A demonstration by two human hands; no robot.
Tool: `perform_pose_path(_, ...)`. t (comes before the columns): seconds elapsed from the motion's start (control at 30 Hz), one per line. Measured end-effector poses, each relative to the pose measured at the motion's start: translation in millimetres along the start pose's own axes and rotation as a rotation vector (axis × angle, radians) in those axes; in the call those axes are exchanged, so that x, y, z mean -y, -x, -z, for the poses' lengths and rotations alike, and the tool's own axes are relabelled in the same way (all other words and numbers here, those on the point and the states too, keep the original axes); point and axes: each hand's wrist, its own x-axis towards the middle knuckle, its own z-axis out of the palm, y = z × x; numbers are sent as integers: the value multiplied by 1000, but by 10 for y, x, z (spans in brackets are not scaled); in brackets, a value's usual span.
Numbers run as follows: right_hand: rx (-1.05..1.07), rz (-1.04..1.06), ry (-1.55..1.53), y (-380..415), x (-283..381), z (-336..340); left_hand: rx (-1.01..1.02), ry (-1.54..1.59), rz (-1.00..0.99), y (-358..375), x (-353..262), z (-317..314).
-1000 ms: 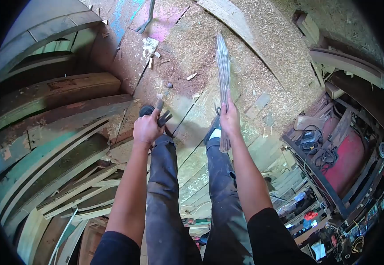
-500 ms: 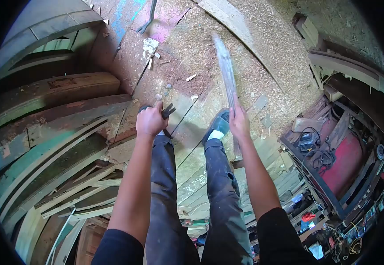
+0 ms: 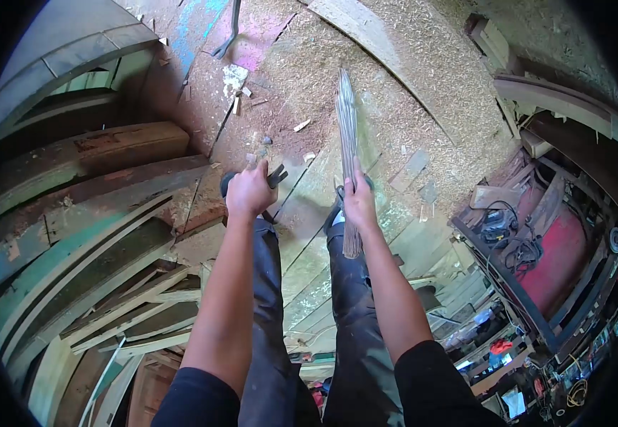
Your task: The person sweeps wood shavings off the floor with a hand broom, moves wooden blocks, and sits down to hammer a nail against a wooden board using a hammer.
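My left hand (image 3: 250, 189) is closed around a dark metal tool (image 3: 278, 176) with a forked end, which sticks out to the right of the fist. The rest of that tool is hidden by the fingers. In my right hand (image 3: 358, 198) is a bundle of thin sticks (image 3: 347, 121), gripped near its lower part. Its long tapered end points away from me over the sawdust-strewn floor (image 3: 302, 85), and its short butt end shows below the hand, above my right leg.
Curved timbers (image 3: 96, 149) are stacked along the left. A pry bar (image 3: 231, 35) lies at the top, beside a long board (image 3: 366, 32). On the right, a frame holds a red panel (image 3: 558, 263) and a corded power tool (image 3: 495, 224). Wood scraps dot the floor.
The stick bundle has swung left and is now sharp instead of blurred. My right hand has moved left with it. My left hand, with its tool, has shifted slightly right.
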Motion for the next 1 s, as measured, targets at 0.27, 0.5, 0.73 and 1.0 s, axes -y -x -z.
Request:
perform_pose_path(0.27,-21,136,404,-138,-165,290,-39,-12,-12,-84,-2,44)
perform_pose_path(0.5,-43,232,434,-344,-283,541,-26,-5,-2,3,2,73)
perform_pose_path(0.73,-95,222,432,-490,-212,555,-45,-3,-23,-30,20,76)
perform_pose_path(1.0,-258,157,33,301,-530,549,-64,10,-31,9,64,80)
